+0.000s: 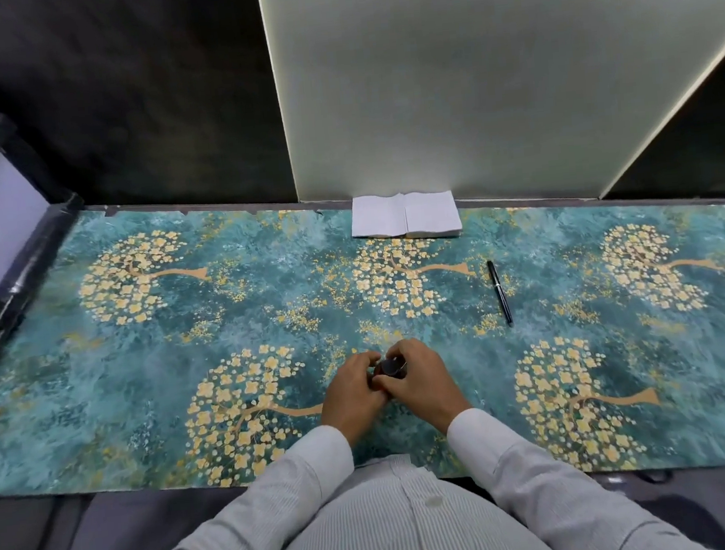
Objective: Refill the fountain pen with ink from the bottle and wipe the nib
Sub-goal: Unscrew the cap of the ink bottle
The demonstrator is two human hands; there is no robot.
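Gripping the ink bottle (391,368) between left hand (353,392) and right hand (423,383), both clamped round it; steady the base, twist gently, keep it upright.

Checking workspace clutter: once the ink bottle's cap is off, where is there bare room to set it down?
Bare mat left of the left hand, and between the right hand and the pen. Crowded only at the bottle, between both hands, and by the tissues.
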